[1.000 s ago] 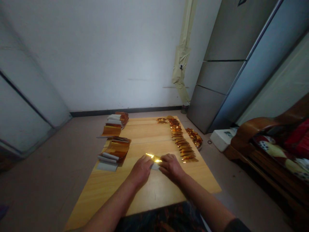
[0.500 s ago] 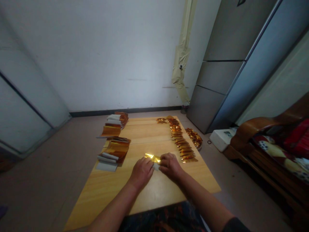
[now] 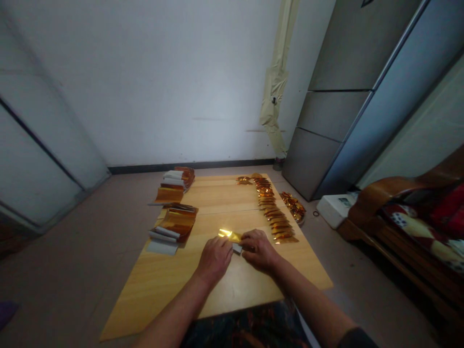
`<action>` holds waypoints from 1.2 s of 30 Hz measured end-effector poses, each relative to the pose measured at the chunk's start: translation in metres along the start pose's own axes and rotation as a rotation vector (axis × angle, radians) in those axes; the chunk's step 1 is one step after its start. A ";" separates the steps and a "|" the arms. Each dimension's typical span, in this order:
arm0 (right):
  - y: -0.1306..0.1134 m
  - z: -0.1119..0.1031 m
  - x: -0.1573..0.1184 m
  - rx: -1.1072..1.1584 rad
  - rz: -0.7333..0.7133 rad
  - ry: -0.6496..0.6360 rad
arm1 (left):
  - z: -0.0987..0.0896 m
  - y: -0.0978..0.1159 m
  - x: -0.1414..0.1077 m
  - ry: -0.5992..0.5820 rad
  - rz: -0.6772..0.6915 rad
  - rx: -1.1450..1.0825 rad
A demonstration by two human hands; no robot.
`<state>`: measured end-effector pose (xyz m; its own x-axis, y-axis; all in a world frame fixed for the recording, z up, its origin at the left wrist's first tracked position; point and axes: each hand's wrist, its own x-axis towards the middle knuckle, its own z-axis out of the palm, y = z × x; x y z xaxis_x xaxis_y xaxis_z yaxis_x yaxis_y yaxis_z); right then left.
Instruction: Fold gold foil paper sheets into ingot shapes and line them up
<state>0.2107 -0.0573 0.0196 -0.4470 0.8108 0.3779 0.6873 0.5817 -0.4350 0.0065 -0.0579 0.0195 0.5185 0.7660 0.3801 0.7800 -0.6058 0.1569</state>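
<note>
A sheet of shiny gold foil paper (image 3: 229, 235) with a pale grey back lies on the wooden table near its front middle. My left hand (image 3: 215, 256) has its fingers closed on the sheet's left part. On the right end, my right hand (image 3: 258, 249) pinches the same sheet with bent fingers. Between the hands a small grey folded flap shows below the gold strip. Fingertips partly cover the paper, so its exact folds are hidden.
Stacks of gold-and-grey paper sheets (image 3: 177, 222) lie at the table's left. A row of folded gold pieces (image 3: 270, 208) runs along the right side of the wooden table (image 3: 174, 295). Beyond it, a container of gold pieces (image 3: 294, 207) stands on the floor near a refrigerator (image 3: 322, 121).
The grey lower part of the sheet has become a smaller, narrower flap between my hands. Both hands stay in nearly the same place; the view has shifted slightly.
</note>
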 end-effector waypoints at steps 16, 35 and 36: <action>-0.009 0.005 0.024 -0.145 0.227 -0.078 | 0.000 -0.005 -0.009 0.002 0.054 -0.055; -0.016 0.007 0.034 -0.211 0.379 -0.164 | -0.005 -0.003 -0.010 0.024 0.112 -0.016; -0.017 0.008 0.034 -0.210 0.382 -0.156 | -0.004 -0.003 -0.011 0.026 0.112 -0.012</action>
<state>0.1798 -0.0393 0.0331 -0.2087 0.9740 0.0881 0.9135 0.2264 -0.3380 -0.0029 -0.0651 0.0191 0.5932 0.6875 0.4190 0.7132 -0.6901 0.1226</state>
